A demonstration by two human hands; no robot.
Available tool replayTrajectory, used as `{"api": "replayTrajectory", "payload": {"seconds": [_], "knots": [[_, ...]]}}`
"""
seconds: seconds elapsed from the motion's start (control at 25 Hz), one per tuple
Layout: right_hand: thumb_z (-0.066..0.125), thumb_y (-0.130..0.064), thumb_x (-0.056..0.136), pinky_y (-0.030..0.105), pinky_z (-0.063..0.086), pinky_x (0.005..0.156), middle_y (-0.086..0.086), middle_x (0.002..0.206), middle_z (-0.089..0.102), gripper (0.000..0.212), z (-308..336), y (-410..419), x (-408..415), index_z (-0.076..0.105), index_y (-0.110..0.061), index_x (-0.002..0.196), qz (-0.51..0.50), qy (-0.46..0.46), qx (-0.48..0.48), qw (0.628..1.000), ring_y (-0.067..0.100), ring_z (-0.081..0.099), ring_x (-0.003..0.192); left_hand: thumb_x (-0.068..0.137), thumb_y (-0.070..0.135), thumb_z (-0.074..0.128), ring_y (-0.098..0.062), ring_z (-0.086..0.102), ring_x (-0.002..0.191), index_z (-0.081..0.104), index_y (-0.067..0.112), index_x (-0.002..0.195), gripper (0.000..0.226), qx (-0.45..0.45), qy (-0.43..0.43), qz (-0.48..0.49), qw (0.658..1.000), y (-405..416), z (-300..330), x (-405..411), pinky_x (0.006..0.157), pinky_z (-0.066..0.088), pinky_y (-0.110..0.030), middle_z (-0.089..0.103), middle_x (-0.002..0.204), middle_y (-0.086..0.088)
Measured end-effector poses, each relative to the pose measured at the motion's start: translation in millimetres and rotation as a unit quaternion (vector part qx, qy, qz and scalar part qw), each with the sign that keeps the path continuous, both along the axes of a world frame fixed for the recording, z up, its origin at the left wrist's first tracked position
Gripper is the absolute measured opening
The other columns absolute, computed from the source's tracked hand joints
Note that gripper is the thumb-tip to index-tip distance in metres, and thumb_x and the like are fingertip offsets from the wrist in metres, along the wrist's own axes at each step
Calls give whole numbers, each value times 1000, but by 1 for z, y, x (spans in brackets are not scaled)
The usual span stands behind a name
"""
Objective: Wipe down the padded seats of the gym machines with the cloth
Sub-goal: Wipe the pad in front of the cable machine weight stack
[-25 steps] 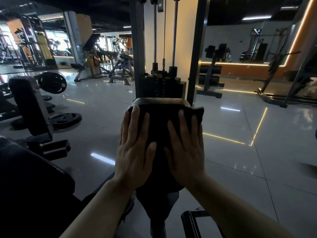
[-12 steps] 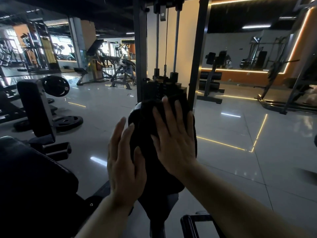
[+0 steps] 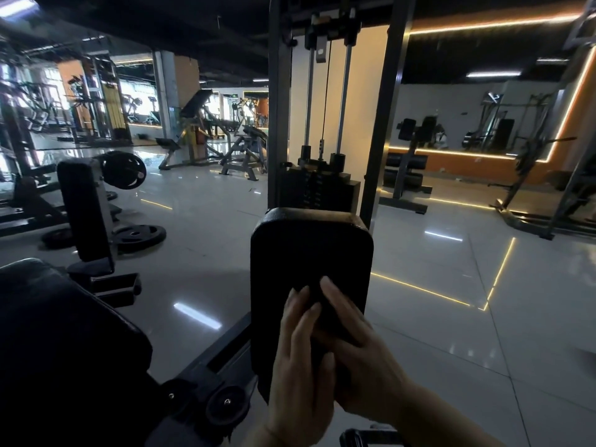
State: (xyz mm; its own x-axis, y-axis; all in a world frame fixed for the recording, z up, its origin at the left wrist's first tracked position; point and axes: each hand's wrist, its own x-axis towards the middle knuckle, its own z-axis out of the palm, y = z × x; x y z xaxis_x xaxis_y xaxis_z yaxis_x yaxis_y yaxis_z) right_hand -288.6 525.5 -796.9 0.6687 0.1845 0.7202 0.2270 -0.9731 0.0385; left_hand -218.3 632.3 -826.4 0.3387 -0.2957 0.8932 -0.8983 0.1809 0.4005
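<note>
Both hands have slid down from the pad's upper edge. Black padded seat (image 3: 311, 269) fills the lower centre of the frame. Left hand (image 3: 301, 366) and right hand (image 3: 361, 356) overlap at its lower part, fingers flat, pressing a dark cloth (image 3: 329, 321).

Dim interior; foreground pad (image 3: 311, 269) nearly black. Orange LED strips (image 3: 483, 25) and far left windows (image 3: 48, 88) supply light. Specular glare on glossy floor (image 3: 451, 285). Wide-angle bending at edges.

Both hands (image 3: 325, 359) lower on pad (image 3: 311, 253), overlapping.
</note>
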Motion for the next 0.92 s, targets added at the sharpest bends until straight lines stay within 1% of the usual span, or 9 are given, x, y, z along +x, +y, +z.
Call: {"api": "replayTrajectory", "payload": {"seconds": [0.08,0.16,0.24,0.4,0.52,0.64,0.76,0.84,0.92], "knots": [[48,-22,96,29,35,110,7,159,14,26,12,-9,-14,59,-10,116,25,-4,34,999,17,25,143,101,43,27,-28,19,145,28,6,143,56,31,-22,60,997,-15,-13,5,116,23,-28,20,157,-7],[37,-19,100,31,42,105,6,155,24,26,22,-17,-19,60,-12,109,9,-57,37,998,17,34,139,99,46,32,-28,14,146,24,5,145,62,92,-88,176,976,-28,-26,12,118,16,-32,10,159,-8],[36,-19,98,35,38,107,5,152,27,26,30,-22,-14,54,-17,118,-39,-116,12,992,18,33,139,97,48,38,-25,11,146,24,4,144,66,115,-137,240,954,-34,-31,19,119,12,-33,5,160,-9],[43,-25,94,46,25,115,7,156,18,50,50,-27,12,32,-14,141,-142,-135,-8,980,24,21,144,103,40,26,-28,6,146,14,8,150,58,53,-191,322,926,-24,17,44,116,15,-42,4,159,-13],[45,-28,94,53,27,113,9,153,20,55,57,-28,33,27,-13,144,-136,-165,50,976,28,18,144,101,40,21,-38,28,131,28,10,142,51,0,-82,329,941,-19,59,61,106,30,-56,28,141,-15],[45,-28,96,50,28,113,12,148,24,52,49,-28,48,29,-9,141,-112,-212,72,968,31,21,142,97,58,19,-35,42,120,37,16,134,59,-11,70,304,950,-17,35,49,100,40,-59,39,133,-18],[44,-26,96,46,25,115,15,146,26,50,42,-27,55,30,-6,139,-114,-253,50,959,35,24,139,98,46,29,-48,33,129,24,9,141,57,40,29,253,966,-10,-18,32,98,39,-62,26,142,-30],[43,-25,96,44,22,116,16,146,27,49,43,-26,56,30,-4,139,-124,-262,42,956,35,24,139,95,56,25,-50,31,128,24,3,141,70,83,57,287,953,-12,-7,36,102,35,-60,26,142,-34],[44,-23,94,42,21,117,16,145,27,49,44,-26,55,31,-4,138,-128,-265,41,955,35,24,138,94,60,24,-44,35,128,29,-1,139,76,54,69,319,944,-20,44,40,106,30,-48,34,142,-29]]}}
